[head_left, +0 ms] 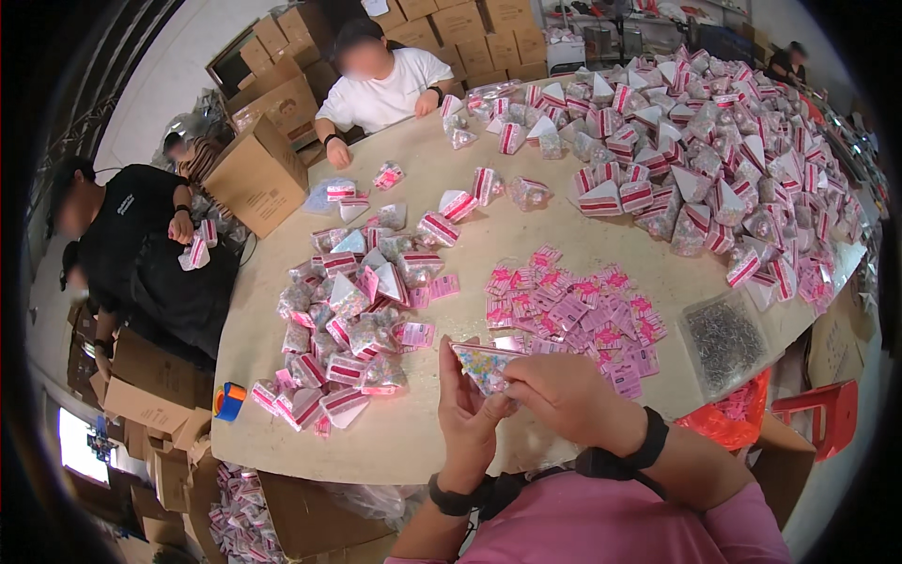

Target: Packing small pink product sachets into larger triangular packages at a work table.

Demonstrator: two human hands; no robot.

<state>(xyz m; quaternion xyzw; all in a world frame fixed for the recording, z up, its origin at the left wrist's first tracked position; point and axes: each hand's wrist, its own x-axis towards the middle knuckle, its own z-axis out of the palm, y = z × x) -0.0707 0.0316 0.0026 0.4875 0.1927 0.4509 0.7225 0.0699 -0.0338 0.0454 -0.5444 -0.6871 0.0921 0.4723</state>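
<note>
Above the near edge of the table, my left hand (462,418) is closed around a small clear packet (484,368) of many-coloured beads. My right hand (573,390) is curled against the packet's right side, its fingers pinching there; whether it also holds something small is hidden. Just beyond my hands lies a loose heap of pink printed cards (573,315). To the left spreads a pile of similar bead-filled packets (348,334) with pink-and-white labels, several tilted on one another. A clear tray (691,371) full of small metal pieces sits to the right.
A much larger mound of packets (705,150) covers the far right. A blue-and-orange tape roll (228,401) lies at the left edge. Cardboard boxes (258,179) and a red stool (827,414) stand around the table. One person (385,89) sits across; another (150,254) holds packets at left.
</note>
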